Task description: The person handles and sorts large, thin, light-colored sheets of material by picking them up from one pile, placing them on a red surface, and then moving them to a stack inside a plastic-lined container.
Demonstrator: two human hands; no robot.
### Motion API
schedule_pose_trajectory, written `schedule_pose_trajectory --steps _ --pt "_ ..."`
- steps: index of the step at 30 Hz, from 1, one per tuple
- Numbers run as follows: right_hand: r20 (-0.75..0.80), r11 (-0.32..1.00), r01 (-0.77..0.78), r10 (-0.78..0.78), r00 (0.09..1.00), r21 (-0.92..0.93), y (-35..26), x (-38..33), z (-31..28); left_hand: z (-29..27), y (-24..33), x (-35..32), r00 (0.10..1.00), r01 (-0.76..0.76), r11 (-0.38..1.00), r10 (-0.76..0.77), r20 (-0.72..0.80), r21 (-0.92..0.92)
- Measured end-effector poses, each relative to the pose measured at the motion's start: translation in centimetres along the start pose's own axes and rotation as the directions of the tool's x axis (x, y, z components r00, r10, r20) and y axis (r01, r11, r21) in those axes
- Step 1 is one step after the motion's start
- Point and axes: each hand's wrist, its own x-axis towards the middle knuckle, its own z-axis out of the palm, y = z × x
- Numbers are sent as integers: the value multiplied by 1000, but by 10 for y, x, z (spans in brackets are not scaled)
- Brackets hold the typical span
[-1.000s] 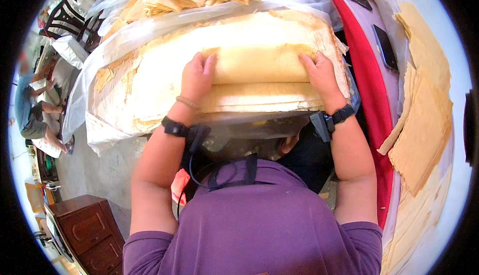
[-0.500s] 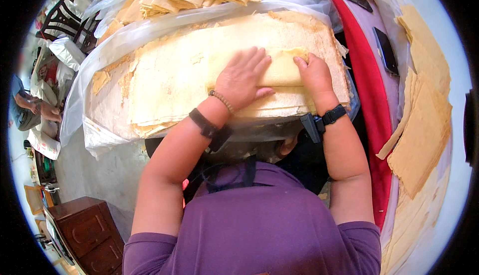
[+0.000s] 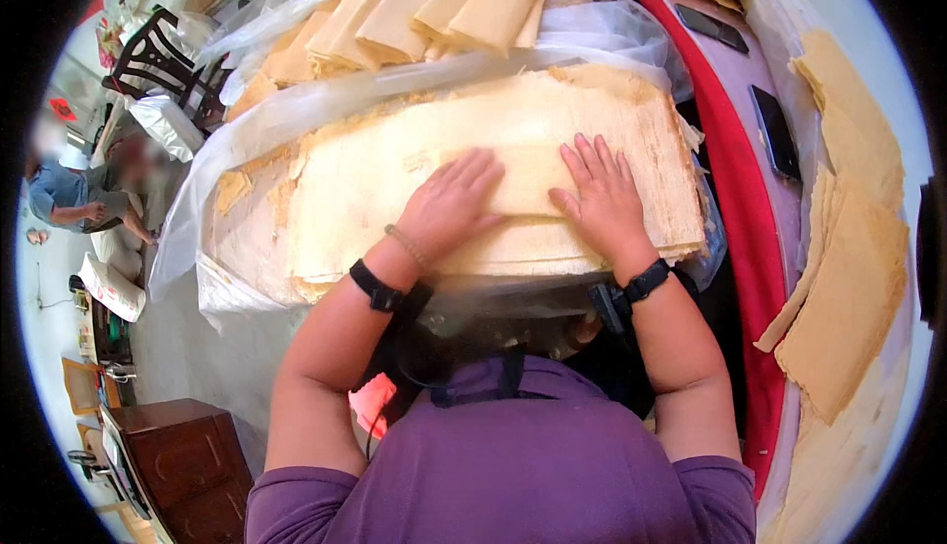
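A folded pale-yellow sheet (image 3: 528, 189) lies on a broad stack of thin, ragged-edged sheets (image 3: 355, 189) in front of me. My left hand (image 3: 449, 204) rests flat on the left end of the folded sheet, its fingers stretched out and a little blurred. At the right end, my right hand (image 3: 607, 199) lies palm down with its fingers spread and the thumb pointing inward. Neither hand grips anything. Part of the folded sheet is hidden under my hands.
Beyond the stack, several folded sheets (image 3: 424, 11) overlap in a row. Clear plastic wrap (image 3: 237, 292) surrounds the stack. Two phones (image 3: 774, 135) and more loose sheets (image 3: 848, 288) lie at the right, past a red cloth edge (image 3: 735, 248). A person (image 3: 74, 194) is at far left.
My right hand has let go of the folded sheet's right end and now lies flat with fingers spread. The left hand has slid toward the sheet's left end. The view has shifted slightly.
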Motion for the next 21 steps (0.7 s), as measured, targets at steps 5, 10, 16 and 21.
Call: schedule_pose_trajectory --steps 5,10,16,21 --pt "41 994 -47 43 998 97 5 6 -5 -8 -20 2 986 -159 971 164 -17 180" --pt "29 -126 57 590 807 990 45 -1 3 -44 -47 34 969 95 980 -131 -208 -176" --pt "-25 9 24 550 835 1000 33 -5 -1 -92 -159 128 863 153 412 -498 -82 -898" --pt "23 7 -32 555 831 999 28 -2 -2 -56 -231 184 653 663 580 -758 -14 -473"
